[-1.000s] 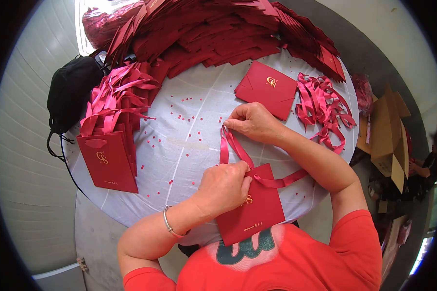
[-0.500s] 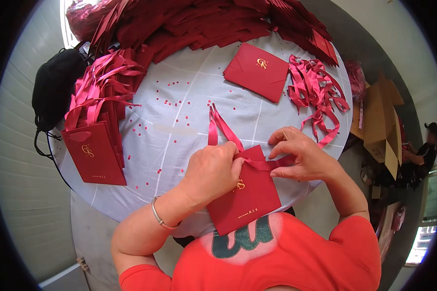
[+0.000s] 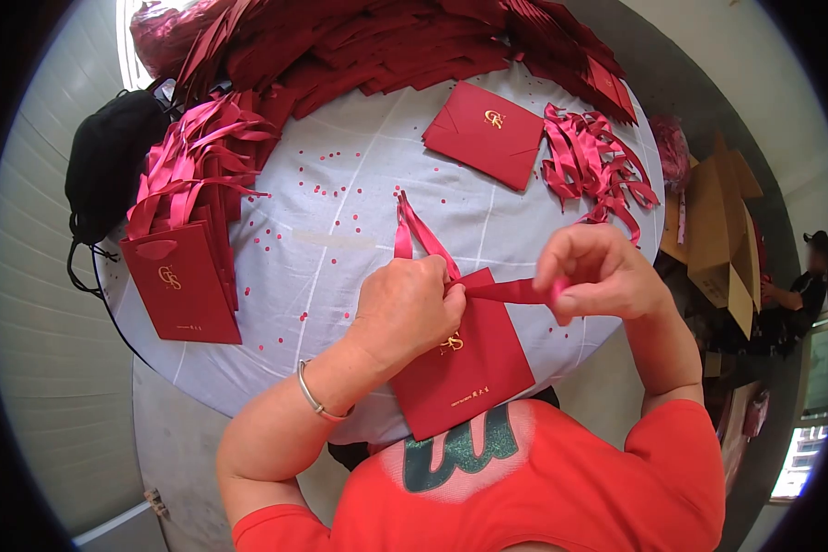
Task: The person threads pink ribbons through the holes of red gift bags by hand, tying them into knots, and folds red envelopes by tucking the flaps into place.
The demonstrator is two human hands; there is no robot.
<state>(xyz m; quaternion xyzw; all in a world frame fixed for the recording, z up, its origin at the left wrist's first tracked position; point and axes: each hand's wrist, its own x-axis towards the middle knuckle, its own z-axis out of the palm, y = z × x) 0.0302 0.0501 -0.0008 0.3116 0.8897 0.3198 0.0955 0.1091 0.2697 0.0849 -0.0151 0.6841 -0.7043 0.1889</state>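
Note:
A red paper gift bag (image 3: 483, 359) with gold lettering lies flat at the near edge of the table. My left hand (image 3: 412, 299) is closed at its top left corner, pinching the pink ribbon (image 3: 511, 292) against the bag. Two ribbon strands stretch from under that hand towards the middle of the table. To the right of the bag, my right hand (image 3: 607, 271) holds the ribbon's other stretch between curled fingers and thumb, pulled taut sideways. What lies beneath my left fingers is hidden.
Finished-looking bags with ribbon handles (image 3: 189, 276) stand in a row at left. Flat red bags (image 3: 488, 133) and loose ribbons (image 3: 584, 166) lie at the far right. Stacked red bags (image 3: 368, 51) line the back. Cardboard boxes (image 3: 713, 230) and another person (image 3: 805, 290) are at right.
My right hand has moved right and slightly away from the bag, closing on the ribbon and drawing it straighter. My left hand stays at the bag's top.

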